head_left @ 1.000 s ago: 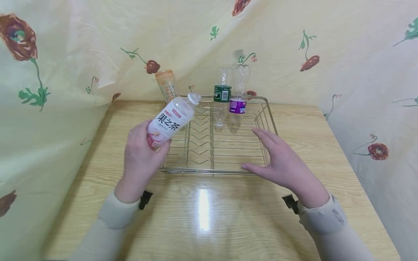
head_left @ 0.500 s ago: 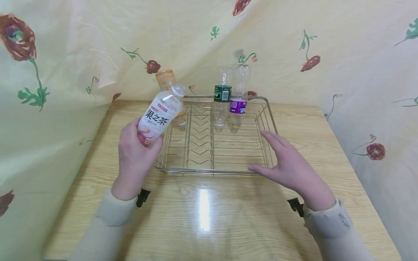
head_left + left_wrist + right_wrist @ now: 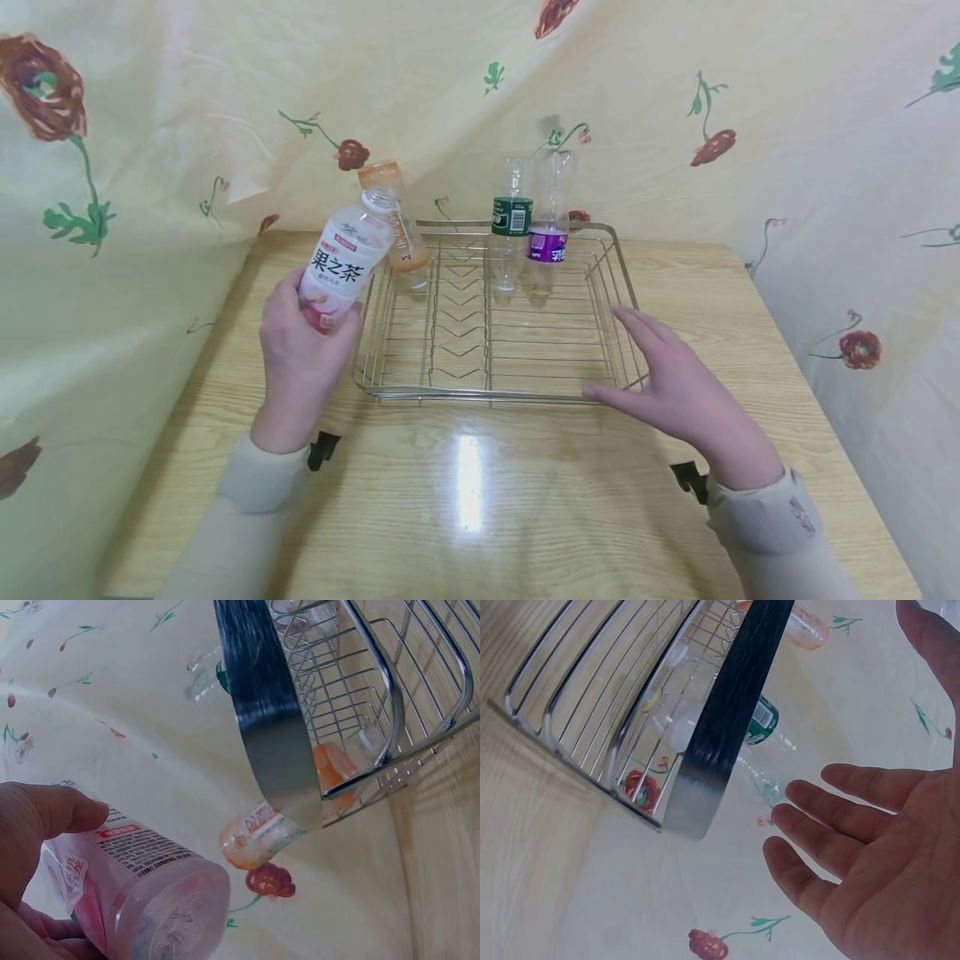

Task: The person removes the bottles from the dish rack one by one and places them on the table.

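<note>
My left hand (image 3: 296, 350) grips a clear plastic drink bottle (image 3: 341, 260) with a white and pink label, low on its body. The bottle leans with its mouth up and to the right, over the left side of a wire dish rack (image 3: 551, 392). In the left wrist view, the bottle's base (image 3: 176, 922) faces the camera and the thumb lies along its label. At the rack's right front corner, my right hand (image 3: 682, 392) is held with fingers spread and nothing in it. Its relaxed fingers also show in the right wrist view.
Inside the rack's back part stand an orange-labelled bottle (image 3: 407, 242) on the left, and a green-labelled bottle (image 3: 512, 218) beside a purple-labelled bottle (image 3: 548, 243) further right. The rack rests on a wooden table (image 3: 420, 492). Flowered cloth (image 3: 637, 75) hangs behind and at both sides.
My left hand has moved left with the drink bottle, which now stands more upright and uncovers more of the orange-labelled bottle. My right hand has drifted right and slightly down. The rack has stayed put.
</note>
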Available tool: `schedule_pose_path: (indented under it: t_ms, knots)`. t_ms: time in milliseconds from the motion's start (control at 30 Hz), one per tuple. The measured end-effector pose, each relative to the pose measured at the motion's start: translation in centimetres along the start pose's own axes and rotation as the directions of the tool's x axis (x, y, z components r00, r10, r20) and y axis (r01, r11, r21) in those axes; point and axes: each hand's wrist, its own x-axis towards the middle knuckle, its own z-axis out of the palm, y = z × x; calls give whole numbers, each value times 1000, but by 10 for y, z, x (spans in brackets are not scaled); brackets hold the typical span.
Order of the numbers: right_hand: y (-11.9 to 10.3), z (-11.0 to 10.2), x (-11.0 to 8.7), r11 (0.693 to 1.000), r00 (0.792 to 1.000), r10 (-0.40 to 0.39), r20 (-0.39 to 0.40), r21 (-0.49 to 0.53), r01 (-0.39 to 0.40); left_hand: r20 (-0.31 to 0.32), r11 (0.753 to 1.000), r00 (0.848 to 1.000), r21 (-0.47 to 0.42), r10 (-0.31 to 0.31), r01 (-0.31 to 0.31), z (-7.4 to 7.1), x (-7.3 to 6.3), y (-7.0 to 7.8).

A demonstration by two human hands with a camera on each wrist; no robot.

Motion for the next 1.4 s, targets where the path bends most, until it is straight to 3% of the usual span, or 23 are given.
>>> schedule_pose_path:
  t_ms: [1400]
  knots:
    - [40, 8, -14, 990, 989, 140, 44, 18, -141, -117, 996, 989, 2, -89, 90, 8, 10, -42]
